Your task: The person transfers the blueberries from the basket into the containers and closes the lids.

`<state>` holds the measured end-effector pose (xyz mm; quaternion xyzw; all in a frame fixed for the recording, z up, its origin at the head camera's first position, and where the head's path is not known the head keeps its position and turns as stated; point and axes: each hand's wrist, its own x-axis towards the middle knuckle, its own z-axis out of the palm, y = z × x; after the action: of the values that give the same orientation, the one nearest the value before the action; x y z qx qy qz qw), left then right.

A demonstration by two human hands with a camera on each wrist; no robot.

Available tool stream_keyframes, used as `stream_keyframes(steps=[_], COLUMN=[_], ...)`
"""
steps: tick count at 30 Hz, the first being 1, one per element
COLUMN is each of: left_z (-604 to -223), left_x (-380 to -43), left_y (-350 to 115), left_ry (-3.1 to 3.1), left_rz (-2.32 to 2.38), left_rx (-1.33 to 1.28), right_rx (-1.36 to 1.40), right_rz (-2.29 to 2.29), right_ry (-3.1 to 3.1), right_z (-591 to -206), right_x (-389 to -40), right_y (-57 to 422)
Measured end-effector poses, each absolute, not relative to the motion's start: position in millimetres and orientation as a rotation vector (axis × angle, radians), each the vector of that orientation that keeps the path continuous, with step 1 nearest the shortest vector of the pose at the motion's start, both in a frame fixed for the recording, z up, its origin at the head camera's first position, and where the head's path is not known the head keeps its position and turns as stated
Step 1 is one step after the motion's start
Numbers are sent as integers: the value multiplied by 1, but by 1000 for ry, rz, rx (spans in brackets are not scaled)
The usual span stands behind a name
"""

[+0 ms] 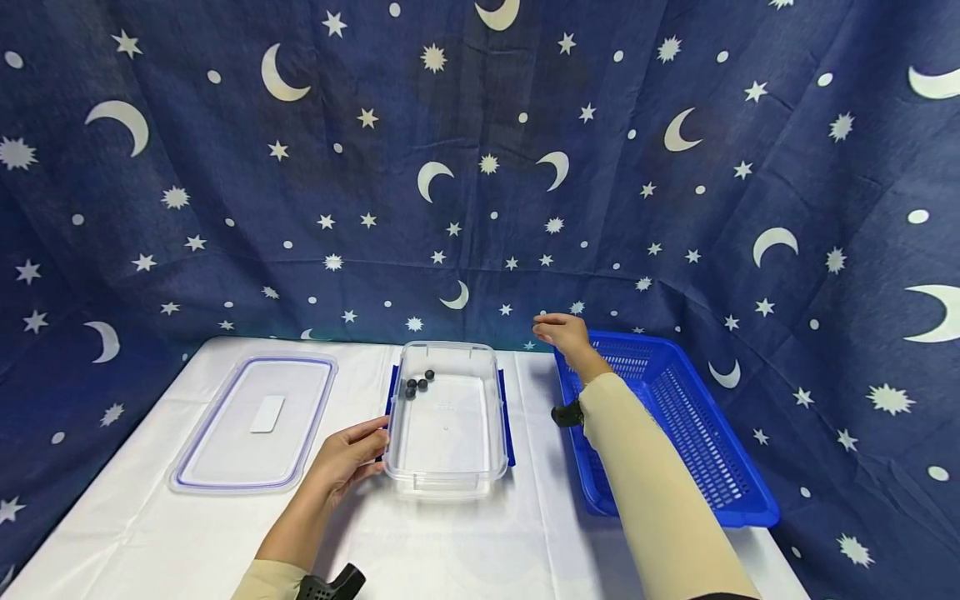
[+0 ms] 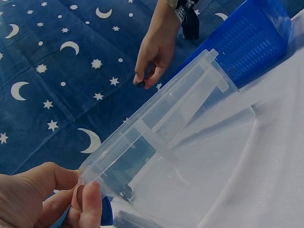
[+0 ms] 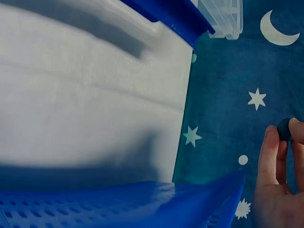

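Observation:
A clear plastic container point(image 1: 448, 482) with blue side clips stands at the middle of the white table. Several small dark balls point(image 1: 422, 385) lie in its far left part. My left hand point(image 1: 348, 457) grips the container's left rim, thumb above and fingers against the side, as the left wrist view shows. To the right, my right hand point(image 1: 564, 336) is raised beside the far left corner of the blue basket point(image 1: 701, 417). Between its thumb and fingertips it pinches one dark ball point(image 3: 284, 129).
Left of the container lies a clear lid point(image 1: 311, 417) with a blue seal line and a small white rectangle point(image 1: 267, 414) on it. The basket has perforated walls, and my right forearm passes over it. A dark blue star-and-moon cloth point(image 1: 480, 208) hangs behind the table.

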<state>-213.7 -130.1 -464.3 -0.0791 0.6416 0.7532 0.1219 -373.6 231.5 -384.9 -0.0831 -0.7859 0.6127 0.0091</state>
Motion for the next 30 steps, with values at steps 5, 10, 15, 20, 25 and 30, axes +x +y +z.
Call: stream_keyframes(steps=[5, 10, 15, 20, 25, 30], left_z=[-465, -465, -464, -464, -464, -465], left_x=[-214, -215, -215, -214, -214, -214], left_y=[-130, -131, -130, -130, -130, -130], left_ry=[1869, 1867, 1872, 1872, 1875, 1877], left_rz=[2203, 2202, 2201, 2198, 2198, 2200], left_rx=[-221, -229, -233, -234, -236, -231], right_rx=[-239, -230, -220, -210, -196, -202], right_rz=[1932, 1931, 1921, 1931, 1934, 1975], right_ry=[-2446, -2452, -2469, -2491, -2491, -2466], right_z=[-388, -388, -392, -397, -402, -408], right_x=[-375, -374, -374, -375, -374, -374], right_y=[222, 210, 200, 192, 183, 170])
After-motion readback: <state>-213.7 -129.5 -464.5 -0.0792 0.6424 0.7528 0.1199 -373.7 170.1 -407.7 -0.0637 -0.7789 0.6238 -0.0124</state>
